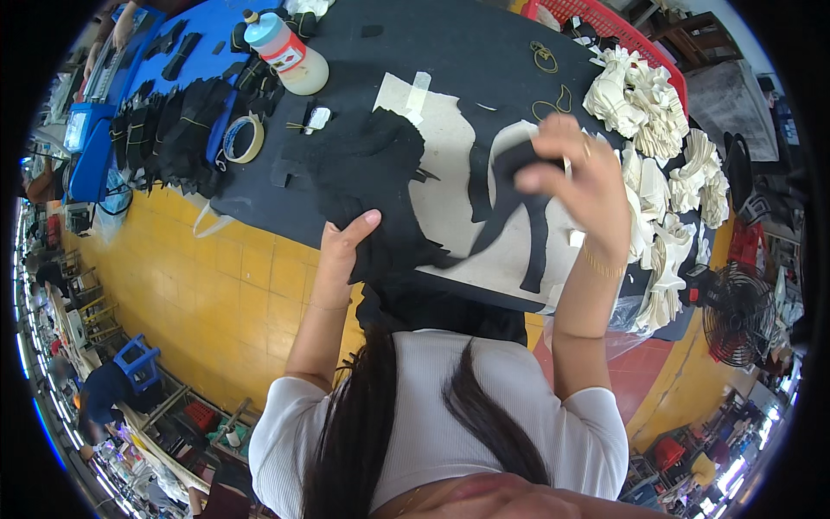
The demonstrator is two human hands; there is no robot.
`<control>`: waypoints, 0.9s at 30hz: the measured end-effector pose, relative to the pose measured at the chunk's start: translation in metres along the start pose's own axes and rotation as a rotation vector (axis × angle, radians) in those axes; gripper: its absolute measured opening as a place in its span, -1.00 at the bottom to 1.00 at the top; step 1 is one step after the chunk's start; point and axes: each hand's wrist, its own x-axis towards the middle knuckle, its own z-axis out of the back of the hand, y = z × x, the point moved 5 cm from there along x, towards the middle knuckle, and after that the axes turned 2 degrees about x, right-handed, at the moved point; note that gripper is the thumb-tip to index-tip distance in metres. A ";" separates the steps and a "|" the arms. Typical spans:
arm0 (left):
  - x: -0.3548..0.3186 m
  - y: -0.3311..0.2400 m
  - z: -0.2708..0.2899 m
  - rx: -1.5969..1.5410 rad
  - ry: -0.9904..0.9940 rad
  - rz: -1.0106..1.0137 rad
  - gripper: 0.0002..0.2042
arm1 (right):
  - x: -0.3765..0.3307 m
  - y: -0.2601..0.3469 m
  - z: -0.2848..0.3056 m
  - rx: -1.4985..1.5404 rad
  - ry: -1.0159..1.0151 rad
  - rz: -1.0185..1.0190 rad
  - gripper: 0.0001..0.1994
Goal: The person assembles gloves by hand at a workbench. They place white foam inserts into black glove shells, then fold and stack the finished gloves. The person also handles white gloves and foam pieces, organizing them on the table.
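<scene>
My left hand point(348, 242) is closed on the near edge of a stack of black fabric pieces point(372, 173), its thumb on top and the other fingers hidden beneath. From the stack, a curved black fabric strip point(497, 232) runs right toward my right hand point(584, 177). That hand is raised and slightly blurred, thumb and fingers apart around the strip's far end; no firm grip shows. Under the strip lies a pale card sheet point(445, 160), taped at its top. Narrow black curved shapes point(536, 246) show on the card; I cannot tell whether they are fabric or cut-outs.
A bottle with a blue top point(290, 56), a tape roll point(243, 138) and bundled black pieces point(177, 125) occupy the table's left. Bundles of cream fabric point(644, 104) line its right, beside a red basket point(605, 26). A black fan point(737, 313) stands beyond the right edge.
</scene>
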 end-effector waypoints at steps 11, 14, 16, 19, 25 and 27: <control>-0.003 -0.004 -0.005 0.043 0.081 -0.076 -0.47 | 0.010 -0.006 -0.083 -0.166 -0.035 0.095 -0.60; -0.004 -0.002 -0.011 0.011 0.110 -0.059 -0.46 | 0.003 0.005 -0.086 -0.208 -0.061 0.128 -0.60; -0.006 0.000 -0.012 0.027 0.083 -0.045 -0.48 | 0.001 0.003 -0.085 -0.168 -0.089 0.115 -0.62; -0.006 0.004 -0.011 0.020 0.102 0.004 -0.54 | -0.004 0.007 -0.084 -0.190 -0.102 0.182 -0.75; -0.005 0.006 -0.011 -0.082 0.083 0.008 -0.61 | -0.028 0.024 -0.087 0.336 0.073 -0.074 -0.76; -0.006 0.005 -0.013 -0.118 0.060 0.039 -0.61 | -0.037 0.034 -0.081 0.499 0.075 -0.052 -0.75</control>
